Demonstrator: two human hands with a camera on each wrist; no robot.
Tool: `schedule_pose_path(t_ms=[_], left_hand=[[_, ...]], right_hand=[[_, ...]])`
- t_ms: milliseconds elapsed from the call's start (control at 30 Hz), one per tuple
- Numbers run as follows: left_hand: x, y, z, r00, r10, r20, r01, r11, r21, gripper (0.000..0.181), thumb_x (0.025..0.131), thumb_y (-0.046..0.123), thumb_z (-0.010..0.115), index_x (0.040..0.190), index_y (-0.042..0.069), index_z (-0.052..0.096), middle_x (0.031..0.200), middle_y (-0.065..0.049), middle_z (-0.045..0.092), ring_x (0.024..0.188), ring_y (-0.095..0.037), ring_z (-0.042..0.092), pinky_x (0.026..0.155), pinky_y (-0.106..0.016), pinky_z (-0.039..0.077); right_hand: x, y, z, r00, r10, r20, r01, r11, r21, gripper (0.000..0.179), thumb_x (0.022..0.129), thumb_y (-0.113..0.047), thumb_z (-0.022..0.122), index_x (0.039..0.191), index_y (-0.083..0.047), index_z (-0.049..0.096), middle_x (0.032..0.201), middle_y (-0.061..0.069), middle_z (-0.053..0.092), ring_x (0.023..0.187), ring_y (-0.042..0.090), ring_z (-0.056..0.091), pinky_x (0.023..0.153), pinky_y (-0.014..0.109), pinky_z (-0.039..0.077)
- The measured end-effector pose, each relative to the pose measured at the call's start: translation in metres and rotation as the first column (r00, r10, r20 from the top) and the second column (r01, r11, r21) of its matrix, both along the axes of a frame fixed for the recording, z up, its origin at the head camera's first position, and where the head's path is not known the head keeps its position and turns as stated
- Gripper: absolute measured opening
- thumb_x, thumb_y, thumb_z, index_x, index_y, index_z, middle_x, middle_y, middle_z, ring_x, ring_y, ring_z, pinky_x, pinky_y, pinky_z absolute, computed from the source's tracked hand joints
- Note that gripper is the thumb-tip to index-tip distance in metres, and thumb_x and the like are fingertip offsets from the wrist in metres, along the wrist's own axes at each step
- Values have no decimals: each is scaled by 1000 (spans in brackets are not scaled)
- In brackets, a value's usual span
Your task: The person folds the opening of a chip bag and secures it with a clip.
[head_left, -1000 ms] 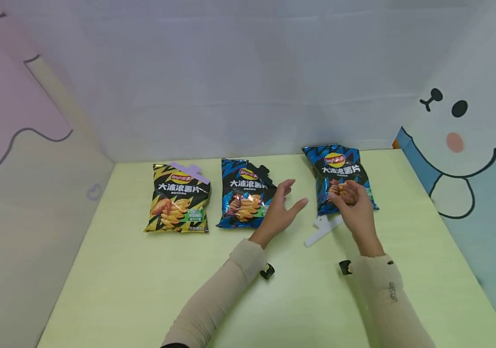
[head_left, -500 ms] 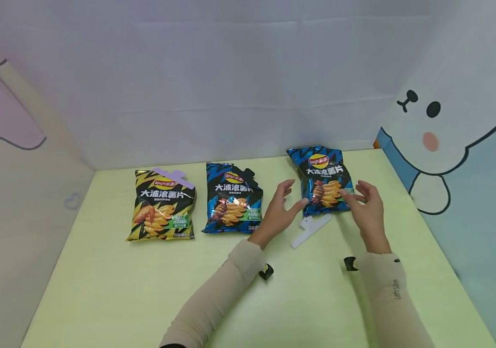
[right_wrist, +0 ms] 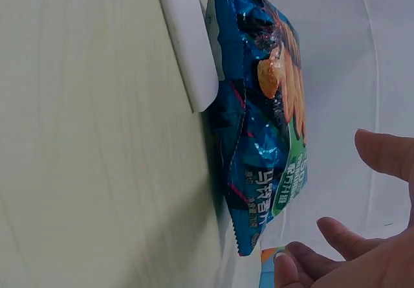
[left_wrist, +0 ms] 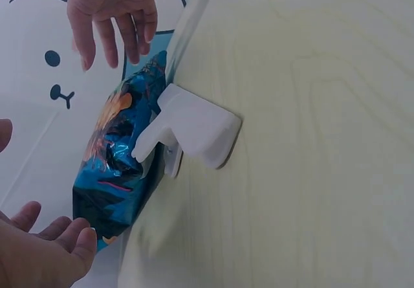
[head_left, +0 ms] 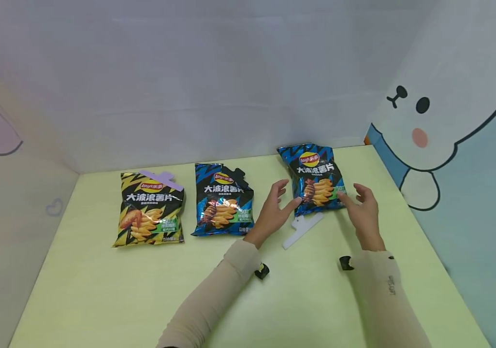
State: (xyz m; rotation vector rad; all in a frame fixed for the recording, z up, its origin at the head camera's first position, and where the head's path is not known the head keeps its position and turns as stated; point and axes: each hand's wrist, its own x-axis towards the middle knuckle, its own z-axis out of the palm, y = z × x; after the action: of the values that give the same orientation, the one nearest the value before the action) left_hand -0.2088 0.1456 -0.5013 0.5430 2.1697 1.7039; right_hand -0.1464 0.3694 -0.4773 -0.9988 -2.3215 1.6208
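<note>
At the right stands a blue bag of potato chips (head_left: pixel 313 179), leaning slightly. My left hand (head_left: pixel 272 211) is at its lower left edge, fingers spread and the thumb overlapping the bag in the head view. On the other side my right hand (head_left: pixel 362 215) has its fingers loosely bent, with the thumb tip close to the bag's lower right corner. Neither hand grips anything. A white bag clip (head_left: pixel 302 229) lies on the table in front of the bag; in the left wrist view part of the clip (left_wrist: pixel 194 123) meets the bag's bottom edge (left_wrist: pixel 119 171).
Another blue chip bag (head_left: pixel 224 203) with a black clip (head_left: pixel 237 177) on its top corner lies to the left. Further left is a yellow chip bag (head_left: pixel 152 212) with a purple clip (head_left: pixel 162 180). Behind the pale table (head_left: pixel 122 295) rises a fabric backdrop (head_left: pixel 187 87).
The head view has turned to the right. My right hand has moved off the front of the right blue bag to its right side, its fingers opening. The left hand is now nearer that bag.
</note>
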Motion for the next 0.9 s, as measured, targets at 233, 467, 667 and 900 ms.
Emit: schedule_pose_path(t_ms=[233,467,667,900], left_hand=[[-8,8,-1,1000,16,4,-16,1000,10,69,101,38,60,157,15,26,165,-4,32,151,-28,36,123,-45,33],[-8,22,-12,987,58,149,-63,997,33,69,101,40,60,157,21,25,167,-3,28,153,-27,33,124,-47,32],[-13,34,-17,962,134,237,-149,987,50,72,100,40,62,158,22,24,167,-8,28,152,-30,33,123,-49,33],[-17,48,-27,949,123,292,-151,986,75,80,97,37,67,161,22,21,167,-8,29,151,-30,35,122,-48,34]], right_hand=[[-12,3,-9,999,-4,41,6,999,-41,71,99,-37,62,158,-13,29,168,9,25,152,32,28,123,49,32],[-9,4,-19,998,60,8,-60,997,-53,72,100,-37,62,159,-12,28,168,13,24,151,36,29,121,53,33],[-17,7,-21,993,118,-2,-118,992,-51,75,99,-40,62,159,-11,26,167,17,24,150,37,33,119,53,36],[-29,15,-15,989,143,40,-140,987,-76,78,99,-37,62,160,-9,23,166,22,24,151,40,31,120,53,36]])
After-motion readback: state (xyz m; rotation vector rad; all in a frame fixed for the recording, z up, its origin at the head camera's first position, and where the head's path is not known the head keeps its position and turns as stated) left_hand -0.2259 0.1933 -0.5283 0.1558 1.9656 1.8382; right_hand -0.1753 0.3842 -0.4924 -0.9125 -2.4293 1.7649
